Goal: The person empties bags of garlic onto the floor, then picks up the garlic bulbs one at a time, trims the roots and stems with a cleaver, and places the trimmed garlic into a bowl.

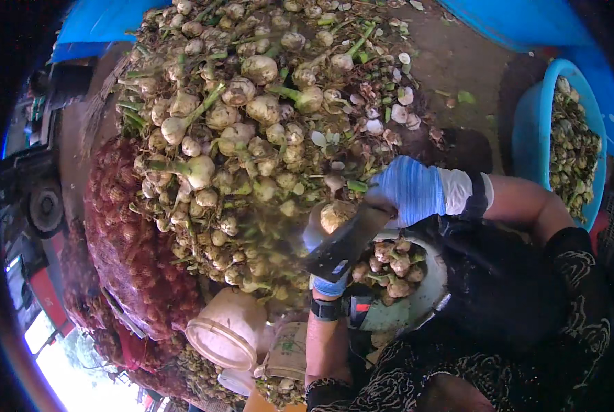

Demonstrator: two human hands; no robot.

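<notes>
My right hand [407,188], in a blue-and-white knit glove, grips a broad dark-bladed knife [345,247]. The blade slants down to the left, across my left hand [330,286]. That hand, gloved in blue and with a black watch at its wrist, holds a pale garlic bulb [338,215] and is partly hidden behind the blade. Whether the edge touches the bulb, I cannot tell. Below the knife, a pale basin [435,268] holds several bulbs with short stems [399,262]. A large heap of soil-stained garlic [245,129], some with green stalks, spreads beyond my hands.
A light-blue tub [528,129] of trimmings stands at the right. Red mesh sacks of bulbs [126,242] line the left. Pale plastic buckets [224,329] sit at the lower left, one tipped. White cut discs [374,126] litter the ground by the heap.
</notes>
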